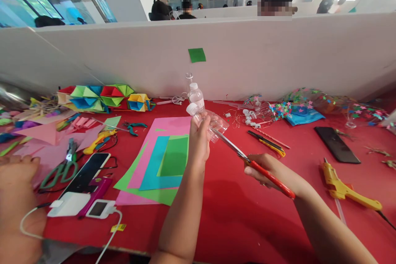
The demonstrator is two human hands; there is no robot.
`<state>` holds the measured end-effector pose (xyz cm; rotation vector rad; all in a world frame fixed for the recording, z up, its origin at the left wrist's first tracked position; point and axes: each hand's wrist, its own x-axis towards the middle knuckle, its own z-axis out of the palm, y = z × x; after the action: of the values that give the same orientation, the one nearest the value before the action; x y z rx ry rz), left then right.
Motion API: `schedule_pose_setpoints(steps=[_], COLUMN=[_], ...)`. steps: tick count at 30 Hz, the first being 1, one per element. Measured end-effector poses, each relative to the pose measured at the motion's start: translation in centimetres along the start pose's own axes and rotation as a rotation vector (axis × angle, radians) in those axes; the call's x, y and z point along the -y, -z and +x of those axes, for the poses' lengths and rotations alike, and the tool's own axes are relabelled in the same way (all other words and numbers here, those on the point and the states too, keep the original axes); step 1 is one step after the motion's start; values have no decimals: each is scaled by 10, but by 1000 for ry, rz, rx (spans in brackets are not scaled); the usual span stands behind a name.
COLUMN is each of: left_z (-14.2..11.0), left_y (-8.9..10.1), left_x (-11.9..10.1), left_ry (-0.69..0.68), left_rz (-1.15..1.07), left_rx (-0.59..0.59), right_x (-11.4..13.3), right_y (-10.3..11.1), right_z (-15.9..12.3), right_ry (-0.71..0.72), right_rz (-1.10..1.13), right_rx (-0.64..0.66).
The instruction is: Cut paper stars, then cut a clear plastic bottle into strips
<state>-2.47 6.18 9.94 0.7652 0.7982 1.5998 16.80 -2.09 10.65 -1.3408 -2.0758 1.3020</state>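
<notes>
My left hand (pixel 199 138) is closed round a clear plastic bottle (pixel 220 121) with a white cap, held tilted above the middle of the table. The bottle's lower end looks see-through and thin; whether it has been cut I cannot tell. My right hand (pixel 269 171) grips red-handled scissors (pixel 260 170), whose metal blades reach up and left to the bottle's wall. Whether the blades are apart is too small to make out. Behind my left hand stands another clear bottle (pixel 196 94) with a white cap.
Coloured paper sheets (pixel 151 165) lie left of my arms. A box cutter (pixel 266 143), a phone (pixel 337 144) and a yellow glue gun (pixel 342 183) lie to the right. Green scissors (pixel 63 167) are at the left, near another person's hand (pixel 18 173). A white partition (pixel 139 57) stands behind.
</notes>
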Motion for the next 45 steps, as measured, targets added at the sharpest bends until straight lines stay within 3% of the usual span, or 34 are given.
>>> schedule_pose_setpoints(steps=[24,42,45], left_z=[-2,3,6], left_y=[-3,4,8], left_x=[1,2,5], left_ry=[-3,-119,-142], left_rz=[21,49,66], left_rx=[-28,-16,5], right_x=[0,-2,-6], right_y=[-6,-12,-13], right_z=[1,6,6], right_ry=[1,-68,-86], right_rz=[12,3,34], right_rx=[-56,-80,-33])
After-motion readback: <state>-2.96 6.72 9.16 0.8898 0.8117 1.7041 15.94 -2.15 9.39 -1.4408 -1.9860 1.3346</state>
